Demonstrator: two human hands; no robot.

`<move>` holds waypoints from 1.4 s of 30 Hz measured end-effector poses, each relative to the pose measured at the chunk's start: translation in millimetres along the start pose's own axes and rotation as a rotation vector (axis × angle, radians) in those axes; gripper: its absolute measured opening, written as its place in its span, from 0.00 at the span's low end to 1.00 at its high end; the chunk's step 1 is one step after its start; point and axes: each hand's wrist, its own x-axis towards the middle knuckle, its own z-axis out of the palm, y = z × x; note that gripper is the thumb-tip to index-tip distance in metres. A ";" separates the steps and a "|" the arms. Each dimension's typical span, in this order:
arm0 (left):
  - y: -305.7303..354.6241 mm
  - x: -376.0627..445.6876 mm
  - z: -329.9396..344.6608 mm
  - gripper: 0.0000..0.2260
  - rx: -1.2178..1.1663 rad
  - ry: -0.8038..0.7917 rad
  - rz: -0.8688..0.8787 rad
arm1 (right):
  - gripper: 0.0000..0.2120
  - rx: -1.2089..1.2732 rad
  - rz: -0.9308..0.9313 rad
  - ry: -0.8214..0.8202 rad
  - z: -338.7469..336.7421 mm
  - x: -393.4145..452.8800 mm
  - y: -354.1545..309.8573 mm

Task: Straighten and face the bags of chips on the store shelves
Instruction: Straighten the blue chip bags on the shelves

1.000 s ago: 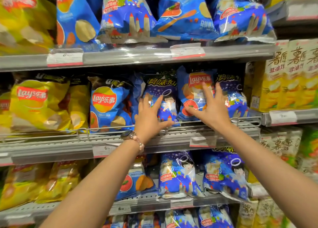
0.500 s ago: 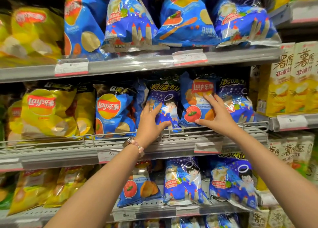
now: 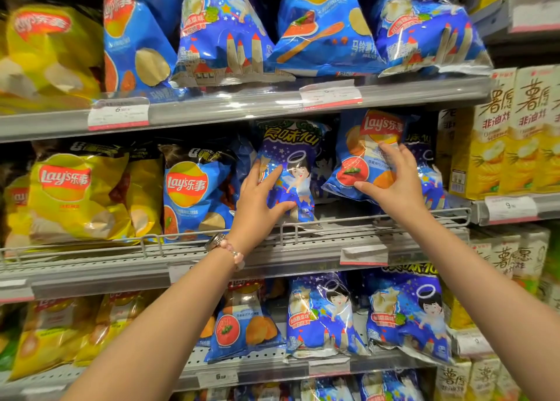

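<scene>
A: In the head view, what hemmed in the middle shelf (image 3: 272, 258)?

B: A wire rail (image 3: 378, 219) along its front lip, the upper shelf close above.

A: The grips?

B: Left hand (image 3: 257, 197) clasped the upright angel bag (image 3: 291, 170); right hand (image 3: 391, 182) grasped the tilted blue Lay's bag (image 3: 360, 158), lifted off the shelf floor.
</scene>
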 end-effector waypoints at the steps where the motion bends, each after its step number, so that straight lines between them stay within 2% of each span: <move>1: 0.4 1.8 -0.4 0.31 0.004 0.003 -0.001 | 0.37 0.002 -0.001 -0.003 -3.0 2.0 -0.4; 11: 13.7 24.0 -8.6 0.30 -0.120 0.023 -0.093 | 0.37 -0.084 -0.039 -0.022 -18.0 1.3 -0.5; 18: 16.2 -11.0 -29.0 0.29 -0.167 0.026 -0.029 | 0.39 -0.208 -0.055 -0.084 -4.6 2.4 -8.3; 25: 29.1 -37.3 -45.1 0.30 -0.157 0.111 0.052 | 0.40 -0.212 -0.090 -0.245 44.1 0.2 -24.4; 31: 33.8 -41.0 -63.3 0.31 -0.096 0.096 0.046 | 0.38 -0.260 -0.104 -0.362 81.9 0.3 -36.6; 35: 39.3 -45.8 -65.4 0.31 -0.046 0.067 0.039 | 0.28 -0.118 -0.109 -0.413 102.1 -8.7 -43.7; 37: 39.8 -45.1 -65.2 0.31 -0.030 0.061 0.037 | 0.24 -0.187 -0.150 -0.465 100.7 -15.9 -45.8; 42: 39.2 -40.9 -57.6 0.31 -0.029 0.064 0.013 | 0.24 -0.053 -0.174 -0.692 86.3 -11.3 -47.3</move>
